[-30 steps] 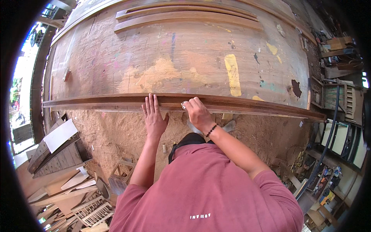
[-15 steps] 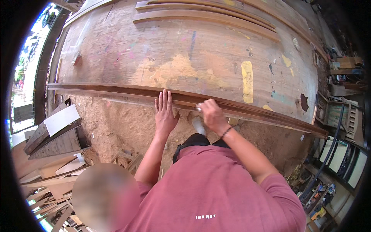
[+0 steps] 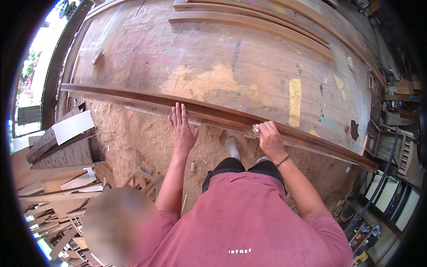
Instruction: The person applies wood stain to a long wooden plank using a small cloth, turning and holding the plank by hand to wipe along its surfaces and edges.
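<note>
A long dark-brown grooved wooden moulding [image 3: 224,111] runs along the near edge of a large plywood work table [image 3: 133,58]. My left hand [image 3: 181,135] lies flat, fingers stretched out, with its fingertips on the moulding left of the middle. Farther right, my right hand [image 3: 271,140] is closed, knuckles up, by the moulding's near side. A small crumpled whitish piece [image 3: 255,128] sticks out from its fingers; whether it is cloth or paper I cannot make out. A dark beaded bracelet [image 3: 283,160] circles the right wrist.
Several lighter wooden strips [image 3: 249,24] lie at the table's far side. A small block [image 3: 98,57] sits at the far left. Below left are a white sheet [image 3: 73,127] on dark boards and piled wood scraps [image 3: 58,222]. Shelving and frames [image 3: 393,191] stand at right.
My right hand has slid rightward along the moulding with the whitish piece. My left hand has shifted somewhat left along it. The whole view has turned slightly.
</note>
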`<state>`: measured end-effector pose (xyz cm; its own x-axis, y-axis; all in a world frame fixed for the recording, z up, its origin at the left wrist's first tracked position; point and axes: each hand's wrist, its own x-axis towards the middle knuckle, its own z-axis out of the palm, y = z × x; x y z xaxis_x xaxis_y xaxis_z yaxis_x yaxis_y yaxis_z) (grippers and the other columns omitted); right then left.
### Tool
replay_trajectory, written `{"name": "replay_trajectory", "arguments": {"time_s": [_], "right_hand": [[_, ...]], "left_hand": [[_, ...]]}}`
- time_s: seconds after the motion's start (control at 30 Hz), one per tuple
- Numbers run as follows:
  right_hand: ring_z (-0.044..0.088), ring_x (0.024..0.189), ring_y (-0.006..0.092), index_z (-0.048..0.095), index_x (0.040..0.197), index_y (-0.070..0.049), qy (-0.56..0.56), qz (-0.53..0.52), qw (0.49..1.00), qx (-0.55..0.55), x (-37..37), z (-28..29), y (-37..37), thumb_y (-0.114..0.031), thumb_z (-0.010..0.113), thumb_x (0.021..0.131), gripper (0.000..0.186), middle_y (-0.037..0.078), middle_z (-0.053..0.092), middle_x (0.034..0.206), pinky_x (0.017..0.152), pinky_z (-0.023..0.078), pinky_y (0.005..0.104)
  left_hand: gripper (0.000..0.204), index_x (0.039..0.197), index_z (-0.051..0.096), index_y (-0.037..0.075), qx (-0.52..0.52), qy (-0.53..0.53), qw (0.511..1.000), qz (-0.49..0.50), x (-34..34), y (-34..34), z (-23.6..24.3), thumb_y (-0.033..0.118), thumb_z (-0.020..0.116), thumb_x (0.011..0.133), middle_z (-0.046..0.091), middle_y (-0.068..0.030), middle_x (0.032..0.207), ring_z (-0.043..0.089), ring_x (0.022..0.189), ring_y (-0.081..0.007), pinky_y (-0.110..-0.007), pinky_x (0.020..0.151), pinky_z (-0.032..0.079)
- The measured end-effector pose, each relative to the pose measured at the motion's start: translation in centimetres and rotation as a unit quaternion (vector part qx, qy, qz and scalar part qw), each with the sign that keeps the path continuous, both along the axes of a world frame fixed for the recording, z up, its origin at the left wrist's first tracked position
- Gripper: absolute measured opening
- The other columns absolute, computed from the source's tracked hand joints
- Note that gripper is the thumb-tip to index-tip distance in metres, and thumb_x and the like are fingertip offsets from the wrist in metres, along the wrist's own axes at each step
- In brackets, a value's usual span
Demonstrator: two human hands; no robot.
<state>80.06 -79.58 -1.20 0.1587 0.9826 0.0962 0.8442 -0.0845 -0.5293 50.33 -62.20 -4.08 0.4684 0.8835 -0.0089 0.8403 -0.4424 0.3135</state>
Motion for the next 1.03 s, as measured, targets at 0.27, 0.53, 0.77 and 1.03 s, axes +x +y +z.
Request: {"name": "replay_trajectory", "arguments": {"time_s": [0.27, 0.53, 0.77, 1.03], "right_hand": [[0.06, 0.101, 0.0312, 0.063, 0.098, 0.001, -0.035, 0.158, 0.984, 0.072, -9.7, -1.5, 12.4, 0.0, 0.055, 0.086, 0.014, 0.016, 0.064, 0.098, 0.094, 0.051, 0.0369], [0.059, 0.098, 0.0337, 0.065, 0.101, 0.001, 0.01, 0.095, 0.995, 0.039, -6.9, 0.6, 7.4, 0.003, 0.06, 0.085, 0.017, 0.017, 0.062, 0.095, 0.091, 0.051, 0.043], [0.057, 0.095, 0.0337, 0.062, 0.097, 0.001, -0.018, 0.16, 0.985, 0.068, -8.9, -1.0, 10.6, 0.0, 0.06, 0.086, 0.011, 0.017, 0.059, 0.094, 0.088, 0.05, 0.0423], [0.06, 0.101, 0.0321, 0.061, 0.098, -0.003, 0.07, 0.185, 0.977, 0.074, -14.8, -2.1, 16.8, -0.004, 0.067, 0.087, 0.012, 0.016, 0.063, 0.098, 0.096, 0.049, 0.0424]], "left_hand": [[0.114, 0.167, 0.009, 0.005, 0.006, 0.018, 0.999, 0.031, -0.5, 0.6, 0.0, 0.023, 0.082, 0.082, 0.012, -0.0154, 0.175, 0.008, 0.163, -0.0331, -0.051, 0.131, 0.01], [0.118, 0.168, 0.009, 0.006, -0.003, 0.012, 0.998, 0.056, -1.5, 0.1, -0.3, 0.021, 0.082, 0.077, 0.011, -0.014, 0.175, 0.009, 0.163, -0.032, -0.05, 0.131, 0.009], [0.109, 0.167, 0.015, 0.007, -0.011, -0.039, 0.999, 0.029, -1.9, 1.1, -1.1, 0.017, 0.078, 0.079, 0.014, -0.0122, 0.175, 0.011, 0.163, -0.0308, -0.051, 0.132, 0.011], [0.101, 0.168, 0.015, 0.008, 0.02, -0.056, 0.997, 0.039, -3.4, 1.1, -2.7, 0.005, 0.064, 0.079, 0.019, -0.0142, 0.174, 0.014, 0.162, -0.0291, -0.05, 0.132, 0.009]]}}
